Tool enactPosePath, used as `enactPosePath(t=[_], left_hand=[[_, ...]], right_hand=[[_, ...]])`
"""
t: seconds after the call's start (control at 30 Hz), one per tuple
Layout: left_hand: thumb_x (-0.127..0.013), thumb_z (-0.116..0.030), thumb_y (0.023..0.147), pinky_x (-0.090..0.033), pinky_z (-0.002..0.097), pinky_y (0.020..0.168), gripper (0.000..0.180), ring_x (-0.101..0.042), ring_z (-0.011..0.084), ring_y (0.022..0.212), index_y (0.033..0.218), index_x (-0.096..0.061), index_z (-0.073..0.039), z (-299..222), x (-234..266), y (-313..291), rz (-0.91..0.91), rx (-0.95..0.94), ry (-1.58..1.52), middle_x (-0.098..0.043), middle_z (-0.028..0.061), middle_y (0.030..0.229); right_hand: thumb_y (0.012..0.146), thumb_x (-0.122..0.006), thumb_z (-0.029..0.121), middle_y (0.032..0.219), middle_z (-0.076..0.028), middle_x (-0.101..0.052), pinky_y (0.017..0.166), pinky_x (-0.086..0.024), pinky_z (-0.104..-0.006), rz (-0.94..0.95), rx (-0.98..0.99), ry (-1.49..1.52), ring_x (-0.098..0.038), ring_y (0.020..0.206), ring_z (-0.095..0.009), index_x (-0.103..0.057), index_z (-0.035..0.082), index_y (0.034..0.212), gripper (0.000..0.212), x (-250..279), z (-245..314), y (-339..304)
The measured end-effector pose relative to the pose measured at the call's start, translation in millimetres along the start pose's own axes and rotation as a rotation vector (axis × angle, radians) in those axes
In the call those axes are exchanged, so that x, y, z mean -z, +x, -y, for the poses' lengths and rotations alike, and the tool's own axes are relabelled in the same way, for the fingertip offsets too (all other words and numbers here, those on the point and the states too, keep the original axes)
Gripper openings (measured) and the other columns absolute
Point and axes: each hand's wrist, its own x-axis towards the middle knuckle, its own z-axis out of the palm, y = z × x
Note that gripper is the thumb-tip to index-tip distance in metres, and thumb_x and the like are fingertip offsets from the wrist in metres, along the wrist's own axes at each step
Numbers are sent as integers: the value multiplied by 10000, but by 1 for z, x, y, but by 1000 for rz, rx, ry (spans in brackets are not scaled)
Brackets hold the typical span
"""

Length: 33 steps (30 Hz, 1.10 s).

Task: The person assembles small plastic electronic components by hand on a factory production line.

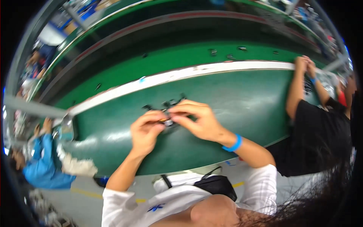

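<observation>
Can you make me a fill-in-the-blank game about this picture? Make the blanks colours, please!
1. The left hand and right hand meet at a small part over a table coloured ____.
2. The wristband on the right wrist is ____.
3. The nearby person at the picture's right edge wears a shirt coloured ____.
4. The sleeves of the person working here are ____.

Missing words: green; blue; black; white.

Part (168, 123) between left grip (144, 132), right grip (201, 119); worktable (242, 102) below; belt (177, 56) behind.
</observation>
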Motion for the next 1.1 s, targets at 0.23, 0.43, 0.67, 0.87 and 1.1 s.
enactPosePath(t=[0.23, 0.43, 0.67, 0.87, 1.1], left_hand=[[-619, 0, 917, -492, 391, 945, 225, -619, 252, 1043, 1141, -614, -8, 1, -2, -9, 2, 90, -194, -620, 155, 1114], [-641, -32, 914, -512, 371, 911, 201, -628, 232, 1019, 1109, -612, 9, 1, -3, -11, -11, 175, -235, -642, 171, 1099], [-663, 2, 888, -528, 331, 871, 163, -639, 210, 968, 1047, -661, 35, 2, 2, -12, 55, 154, -182, -637, 189, 1105], [-667, 17, 878, -540, 295, 826, 169, -639, 195, 973, 1045, -679, 41, -5, 3, -10, 90, 179, -93, -637, 180, 1109], [-649, 21, 891, -533, 286, 840, 174, -637, 183, 968, 1061, -676, 46, -3, 0, -12, 64, 208, -117, -640, 167, 1104]], right_hand=[[830, -686, -67, 931, -117, -648, 702, -546, -261, -29, 1, 185, -655, 814, -173, -679, -28, 960, 137, -4, 3, -3], [795, -715, -71, 898, -104, -615, 640, -508, -272, 36, 167, 42, -619, 767, -177, -682, -18, 925, 143, 1, 3, 0], [785, -721, -69, 906, -90, -587, 635, -504, -265, 87, 22, 118, -610, 762, -169, -673, -4, 903, 143, -2, 7, -1], [780, -721, -71, 913, -92, -588, 616, -513, -272, 130, 99, 81, -614, 753, -172, -662, -4, 905, 154, 2, 6, -2], [775, -722, -59, 902, -94, -598, 586, -507, -295, 109, 301, -183, -614, 718, -190, -648, 8, 895, 156, 0, 6, -1]])
